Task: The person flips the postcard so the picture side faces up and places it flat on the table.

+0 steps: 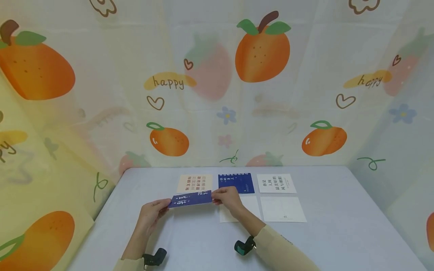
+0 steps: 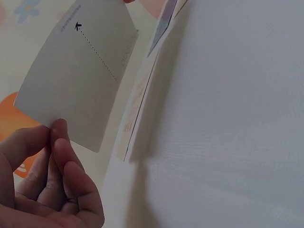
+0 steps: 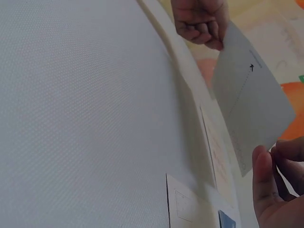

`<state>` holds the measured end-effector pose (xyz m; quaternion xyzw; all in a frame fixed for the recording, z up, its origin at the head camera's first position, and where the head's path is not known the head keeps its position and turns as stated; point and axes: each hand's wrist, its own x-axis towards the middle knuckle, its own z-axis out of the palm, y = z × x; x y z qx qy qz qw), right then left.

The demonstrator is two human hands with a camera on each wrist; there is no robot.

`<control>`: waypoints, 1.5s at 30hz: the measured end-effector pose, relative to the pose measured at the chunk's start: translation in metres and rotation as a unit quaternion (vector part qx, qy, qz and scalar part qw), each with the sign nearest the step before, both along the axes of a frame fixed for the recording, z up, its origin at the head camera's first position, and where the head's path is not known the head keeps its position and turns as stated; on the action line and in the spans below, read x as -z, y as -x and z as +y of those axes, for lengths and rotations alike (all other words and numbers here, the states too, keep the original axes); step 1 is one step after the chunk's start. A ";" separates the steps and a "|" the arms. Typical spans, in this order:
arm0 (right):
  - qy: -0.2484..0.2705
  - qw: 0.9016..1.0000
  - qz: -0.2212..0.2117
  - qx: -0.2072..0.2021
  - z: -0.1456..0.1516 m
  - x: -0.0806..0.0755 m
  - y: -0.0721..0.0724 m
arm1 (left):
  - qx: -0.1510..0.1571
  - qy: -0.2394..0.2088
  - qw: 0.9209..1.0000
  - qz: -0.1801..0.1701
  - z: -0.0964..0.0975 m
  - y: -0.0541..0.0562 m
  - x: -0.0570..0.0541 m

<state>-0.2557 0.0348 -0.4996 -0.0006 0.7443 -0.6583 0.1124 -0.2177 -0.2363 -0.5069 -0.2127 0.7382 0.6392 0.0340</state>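
Note:
A dark blue postcard [image 1: 191, 199] with white lettering is held up above the table, tilted, between both hands. My left hand [image 1: 152, 213] pinches its left end between thumb and fingers. At the opposite end, my right hand [image 1: 230, 201] pinches the edge. Both wrist views show the card's pale back [image 2: 80, 76], which bears a small dark bird mark and a dotted line. Behind the held card lies a cream card [image 1: 194, 181] with brown characters, partly covered by it. Another blue card [image 1: 242, 182] lies just beyond my right hand.
A white card with dark characters [image 1: 277, 183] lies at the back right. In front of it is a mostly blank card [image 1: 284, 209]; a second pale card [image 1: 251, 205] is partly under my right forearm. A fruit-printed curtain [image 1: 210, 143] encloses the white table [image 1: 196, 241].

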 end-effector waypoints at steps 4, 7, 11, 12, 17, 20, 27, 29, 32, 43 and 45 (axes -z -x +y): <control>-0.009 1.000 -0.004 0.001 0.000 0.001 -0.001 | 0.007 0.020 1.000 0.004 -0.001 0.000 0.002; -0.010 1.000 -0.006 0.002 -0.001 0.002 0.000 | 0.012 0.031 0.999 0.011 -0.001 -0.001 0.003; -0.007 1.000 -0.013 0.009 -0.002 0.003 0.000 | 0.014 0.045 0.999 0.017 0.000 -0.001 0.004; -0.005 1.000 -0.016 0.011 -0.002 0.004 0.000 | 0.014 0.049 0.999 0.017 0.000 0.000 0.004; 0.014 0.999 -0.031 0.013 -0.002 0.006 0.001 | 0.011 0.068 0.998 0.006 0.001 0.000 0.004; 0.019 0.999 -0.034 0.010 -0.002 0.006 0.000 | 0.011 0.077 0.997 0.004 0.002 -0.001 0.004; 0.005 0.999 -0.042 0.014 -0.003 0.005 -0.002 | 0.020 0.107 0.994 0.008 0.003 -0.001 0.004; 0.000 0.999 -0.043 0.017 -0.003 0.005 -0.003 | 0.027 0.121 0.992 0.008 0.003 0.000 0.005; -0.008 0.999 -0.043 0.012 -0.003 0.005 -0.005 | 0.036 0.141 0.989 0.009 0.002 0.000 0.007; -0.050 0.998 -0.037 -0.018 -0.003 0.009 -0.007 | 0.078 0.193 0.978 0.002 0.002 -0.002 0.006; -0.059 0.997 -0.038 -0.020 -0.003 0.008 -0.008 | 0.086 0.203 0.975 -0.003 0.002 -0.002 0.006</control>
